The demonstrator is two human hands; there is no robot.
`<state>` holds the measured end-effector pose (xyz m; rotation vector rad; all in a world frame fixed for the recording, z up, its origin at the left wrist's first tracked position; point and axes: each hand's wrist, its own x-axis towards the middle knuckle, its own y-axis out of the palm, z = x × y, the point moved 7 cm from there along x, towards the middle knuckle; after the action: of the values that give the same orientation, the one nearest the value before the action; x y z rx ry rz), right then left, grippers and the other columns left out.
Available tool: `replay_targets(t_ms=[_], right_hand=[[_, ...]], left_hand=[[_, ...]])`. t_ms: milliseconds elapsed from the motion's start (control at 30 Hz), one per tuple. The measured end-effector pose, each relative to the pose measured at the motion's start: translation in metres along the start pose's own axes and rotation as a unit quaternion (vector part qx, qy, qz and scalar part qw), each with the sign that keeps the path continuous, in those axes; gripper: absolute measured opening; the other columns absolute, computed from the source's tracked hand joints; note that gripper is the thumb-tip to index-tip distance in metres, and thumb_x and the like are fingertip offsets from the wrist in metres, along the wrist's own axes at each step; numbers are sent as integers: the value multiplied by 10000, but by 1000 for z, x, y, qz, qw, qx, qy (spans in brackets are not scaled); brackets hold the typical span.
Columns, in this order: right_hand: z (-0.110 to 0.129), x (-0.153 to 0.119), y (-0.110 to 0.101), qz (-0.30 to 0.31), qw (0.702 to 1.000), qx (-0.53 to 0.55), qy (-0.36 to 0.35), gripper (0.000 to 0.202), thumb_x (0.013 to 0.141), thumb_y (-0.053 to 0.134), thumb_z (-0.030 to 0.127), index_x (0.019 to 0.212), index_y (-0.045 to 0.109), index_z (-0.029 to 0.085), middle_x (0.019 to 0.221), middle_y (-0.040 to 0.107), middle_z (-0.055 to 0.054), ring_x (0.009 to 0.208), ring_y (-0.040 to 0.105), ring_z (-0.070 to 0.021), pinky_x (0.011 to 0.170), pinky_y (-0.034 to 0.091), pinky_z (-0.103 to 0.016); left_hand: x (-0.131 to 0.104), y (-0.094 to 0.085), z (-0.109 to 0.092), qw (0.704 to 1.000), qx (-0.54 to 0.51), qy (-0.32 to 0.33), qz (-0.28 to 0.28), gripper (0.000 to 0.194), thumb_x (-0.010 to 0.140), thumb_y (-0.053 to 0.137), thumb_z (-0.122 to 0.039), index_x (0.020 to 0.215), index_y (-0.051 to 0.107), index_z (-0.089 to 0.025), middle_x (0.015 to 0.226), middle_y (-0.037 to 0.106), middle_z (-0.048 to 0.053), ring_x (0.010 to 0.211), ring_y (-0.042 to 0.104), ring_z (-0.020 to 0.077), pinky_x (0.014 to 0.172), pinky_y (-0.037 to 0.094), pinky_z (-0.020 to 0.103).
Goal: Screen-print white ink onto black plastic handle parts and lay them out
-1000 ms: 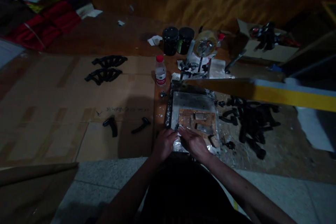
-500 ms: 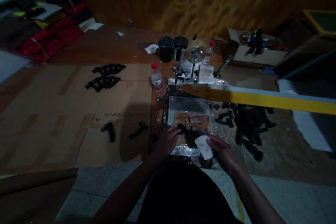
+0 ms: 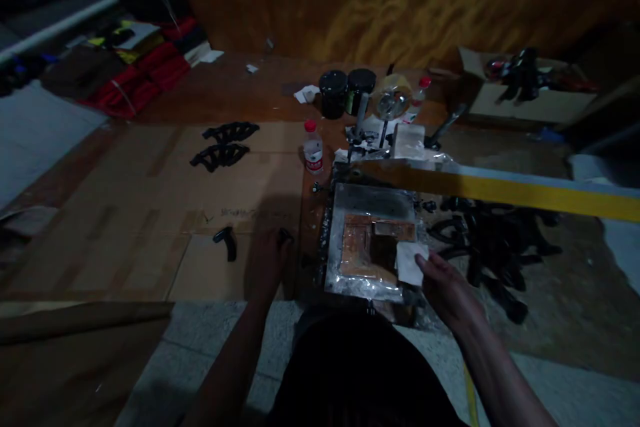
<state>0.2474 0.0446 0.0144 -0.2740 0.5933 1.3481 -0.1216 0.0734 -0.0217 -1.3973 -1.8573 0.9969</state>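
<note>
My left hand (image 3: 270,257) is low over the cardboard sheet, its fingers closed and dim in shadow. A short black curved part (image 3: 286,235) shows at its fingertips; the rest is hidden by the hand. To the left lies another black curved part (image 3: 228,243), shaped like a small handle. My right hand (image 3: 445,280) pinches a folded white cloth or paper (image 3: 411,263) between thumb and fingers, over the right edge of the metal plate (image 3: 367,199). On this plate is a worn brown board (image 3: 355,247) with raised strips and a dark square area.
Two black lattice-like parts (image 3: 220,155) lie farther back on the cardboard (image 3: 150,213). A red-capped bottle (image 3: 313,150) stands behind the plate, near black tubs (image 3: 333,95) and a tape roll (image 3: 393,99). Black parts (image 3: 500,240) are heaped right, below a yellow-striped bar (image 3: 525,190).
My left hand has moved left from the brown board to the cardboard; the black part it touched there is off the board. My right hand keeps the white cloth or paper. The view has shifted left.
</note>
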Motion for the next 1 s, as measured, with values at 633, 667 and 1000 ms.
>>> replay_targets(t_ms=[633,667,1000], right_hand=[[-43,23,119,193,661,-620,-375,574,837,499,-8,1369,575,195,1423,532,-96,1346,481,-202,1128,410,-372],[-45,19,116,197,653,-624,-381,561,850,504,3,1372,570,196,1422,532,-98,1349,477,-204,1132,407,-378],[-46,23,123,190,642,-644,-371,514,886,468,9,1337,600,218,1416,548,-70,1342,488,-195,1119,426,-377]], left_hand=[[-57,74,-85,945,42,319,65,191,918,576,-201,1052,710,-180,1014,721,90,916,646,218,853,521,385],[-57,73,-85,945,39,319,64,199,922,570,-203,1064,706,-178,1012,719,92,913,645,218,850,518,386],[-54,75,-85,942,40,323,86,208,925,556,-200,1056,715,-176,1025,722,106,918,645,218,846,512,387]])
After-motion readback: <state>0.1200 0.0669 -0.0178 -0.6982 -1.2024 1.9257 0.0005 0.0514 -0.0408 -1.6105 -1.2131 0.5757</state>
